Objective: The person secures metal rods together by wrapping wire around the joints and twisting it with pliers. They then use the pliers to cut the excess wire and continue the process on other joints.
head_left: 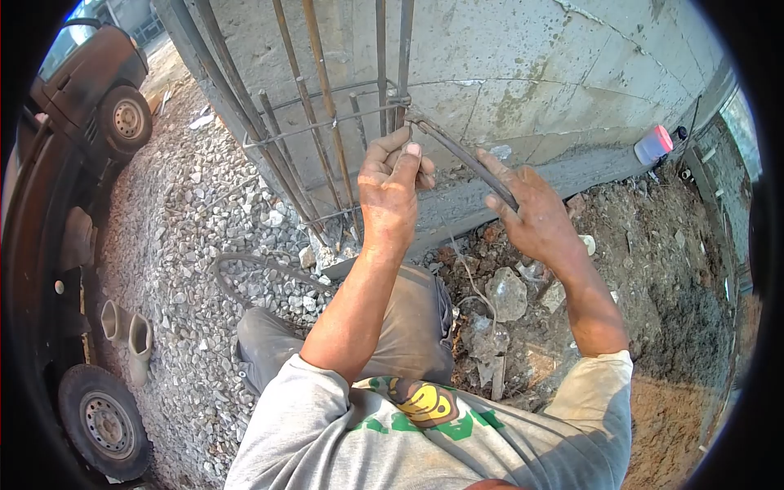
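Note:
My right hand [536, 219] is closed around the dark handles of long metal pincers [467, 157]. The pincers slant up and left, with their head close to a corner of the rebar cage [314, 106]. Just beneath that corner, my left hand [390, 189] is closed in a pinch, thumb against fingers. What it pinches, if anything, is too small to make out. A bent steel stirrup [327, 122] runs around the upright bars just above my left hand. The exact contact between the pincers' jaws and the bars is unclear.
A concrete wall [523, 73] rises behind the bars. Gravel [192, 302] covers the left side; soil and broken stones [508, 294] lie to the right. A dark vehicle [49, 204], a loose wheel [104, 422], boots [140, 347] and a pink-topped container [653, 145] stand around.

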Demonstrator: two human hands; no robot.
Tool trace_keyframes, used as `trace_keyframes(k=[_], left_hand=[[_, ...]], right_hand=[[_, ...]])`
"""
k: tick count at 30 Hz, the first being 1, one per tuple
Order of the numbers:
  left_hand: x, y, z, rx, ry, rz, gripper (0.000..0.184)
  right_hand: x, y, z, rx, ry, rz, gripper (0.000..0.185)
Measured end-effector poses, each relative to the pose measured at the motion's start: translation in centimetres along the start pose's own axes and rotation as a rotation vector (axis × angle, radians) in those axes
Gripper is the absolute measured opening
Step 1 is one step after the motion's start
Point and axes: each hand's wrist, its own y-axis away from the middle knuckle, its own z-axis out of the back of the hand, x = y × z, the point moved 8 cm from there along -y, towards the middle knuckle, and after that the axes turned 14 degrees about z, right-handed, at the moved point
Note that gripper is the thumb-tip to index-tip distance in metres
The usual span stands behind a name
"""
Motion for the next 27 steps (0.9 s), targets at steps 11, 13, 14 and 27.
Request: trace_keyframes(k=[11, 13, 14, 27], left_hand=[[2.2, -1.7, -1.5, 0.02, -0.117, 0.131, 0.047], [3.0, -2.1, -2.6, 0.108, -0.033, 0.114, 0.042], [2.9, -2.3, -2.7, 0.112, -0.036, 0.116, 0.042], [3.8, -2.5, -4.1, -0.014, -0.003, 0.126, 0.047]], right_hand=[[2.8, 0.2, -11.2, 0.25, -1.945, 0.039, 0.058], [3.4, 0.0, -13.0, 0.316, -2.155, 0.075, 0.054], [3.0, -0.1, -13.4, 0.309, -2.157, 0.075, 0.054], [-0.1, 1.8, -8.3, -0.264, -0.601, -0.263, 0.054]])
